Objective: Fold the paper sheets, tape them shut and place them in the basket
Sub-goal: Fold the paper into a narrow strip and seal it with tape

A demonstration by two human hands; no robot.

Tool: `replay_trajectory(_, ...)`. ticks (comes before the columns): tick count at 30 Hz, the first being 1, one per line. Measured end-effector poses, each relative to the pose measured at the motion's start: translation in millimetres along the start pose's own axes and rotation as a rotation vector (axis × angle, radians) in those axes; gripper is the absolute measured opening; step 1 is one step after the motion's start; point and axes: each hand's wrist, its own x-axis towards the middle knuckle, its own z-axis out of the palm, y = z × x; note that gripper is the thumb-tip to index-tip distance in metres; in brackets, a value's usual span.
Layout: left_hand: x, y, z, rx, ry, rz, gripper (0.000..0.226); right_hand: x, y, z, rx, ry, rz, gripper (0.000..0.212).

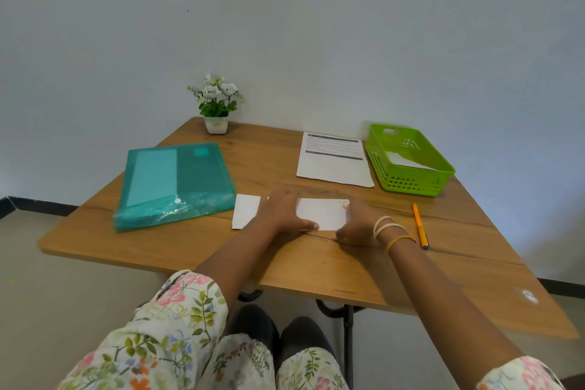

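Left hand (pixel 283 210) presses folded white paper (pixel 319 215) flat-fingered; right hand (pixel 356 223) fingers' state unclear.

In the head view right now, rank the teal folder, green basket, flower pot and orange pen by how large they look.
1. Teal plastic folder, clearly the largest.
2. Green basket.
3. Potted flowers, counting the blooms.
4. Orange pen, long but very thin.
The plant stands farthest back, so its look may understate it.

Green basket (pixel 411 180), teal folder (pixel 177 180), seemingly orange pen (pixel 419 225)
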Motion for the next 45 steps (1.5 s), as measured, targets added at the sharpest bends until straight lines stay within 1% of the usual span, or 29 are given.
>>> replay_trajectory(1,0,-3,-4,0.042,-0.01,-0.015,0.093,0,0,5,-0.003,0.012,0.007,0.074)
replay_trajectory(4,-1,-7,-10,0.087,-0.002,-0.019,0.094,0,1,9,0.038,0.112,0.002,0.067)
replay_trajectory(6,-2,-5,-11,0.064,0.026,-0.029,0.091,0,0,8,0.058,0.174,-0.047,0.062)
replay_trajectory(9,-3,-1,-14,0.113,0.039,-0.067,0.086,1,-2,8,0.055,0.233,-0.074,0.058)
replay_trajectory(12,-3,1,-15,0.044,0.025,-0.12,0.075,1,-4,14,0.072,0.314,-0.06,0.054)
replay_trajectory(15,-2,8,-17,-0.071,0.035,-0.2,0.055,-2,-6,21,0.159,0.363,-0.021,0.049)
replay_trajectory(17,0,11,-21,-0.242,0.033,-0.292,0.042,-5,-10,24,0.269,0.389,-0.005,0.044)
replay_trajectory(20,4,14,-25,-0.674,0.103,-0.424,0.03,-10,-16,27,0.497,0.442,0.007,0.045)
replay_trajectory(21,5,16,-26,-0.832,0.141,-0.485,0.029,-11,-18,28,0.591,0.426,0.021,0.046)
replay_trajectory(22,5,19,-28,-0.991,0.17,-0.555,0.029,-12,-22,27,0.692,0.387,0.037,0.043)
replay_trajectory(24,3,27,-31,-1.259,0.207,-0.671,0.025,-14,-29,23,0.877,0.278,0.05,0.025)
replay_trajectory(26,1,32,-34,-1.359,0.232,-0.722,0.021,-15,-34,14,0.961,0.196,0.086,0.02)
replay_trajectory(28,3,34,-34,-1.389,0.229,-0.731,0.021,-15,-33,8,0.901,0.143,0.105,0.017)
replay_trajectory(29,3,35,-33,-1.396,0.215,-0.723,0.02,-15,-32,6,0.89,0.142,0.097,0.019)
replay_trajectory(31,3,40,-34,-1.365,0.175,-0.674,0.02,-12,-27,5,0.968,0.173,0.086,0.013)
replay_trajectory(32,3,43,-35,-1.336,0.145,-0.636,0.022,-12,-26,4,1.0,0.212,0.086,0.014)
replay_trajectory(33,2,47,-36,-1.315,0.098,-0.588,0.027,-10,-24,1,1.026,0.25,0.09,0.02)
replay_trajectory(34,1,50,-38,-1.307,0.018,-0.535,0.035,-8,-22,-1,1.041,0.283,0.095,0.023)
replay_trajectory(35,-1,55,-43,-1.31,-0.108,-0.488,0.041,-6,-19,-6,1.059,0.32,0.092,0.024)
replay_trajectory(36,-3,59,-48,-1.315,-0.273,-0.458,0.044,-5,-16,-12,1.069,0.356,0.088,0.021)
replay_trajectory(37,-4,64,-55,-1.312,-0.441,-0.439,0.043,-3,-12,-19,1.072,0.394,0.089,0.018)
replay_trajectory(38,-4,70,-61,-1.294,-0.565,-0.417,0.04,-1,-7,-27,1.062,0.429,0.093,0.017)
replay_trajectory(39,-3,76,-66,-1.278,-0.623,-0.392,0.036,1,-2,-34,1.052,0.459,0.094,0.02)
replay_trajectory(40,1,83,-70,-1.276,-0.622,-0.371,0.028,2,2,-41,1.053,0.479,0.103,0.025)
replay_trajectory(42,13,95,-74,-1.297,-0.548,-0.337,0.016,6,11,-55,1.083,0.51,0.134,0.031)
replay_trajectory(45,31,115,-77,-1.369,-0.498,-0.327,0.014,9,25,-78,1.1,0.527,0.177,0.021)
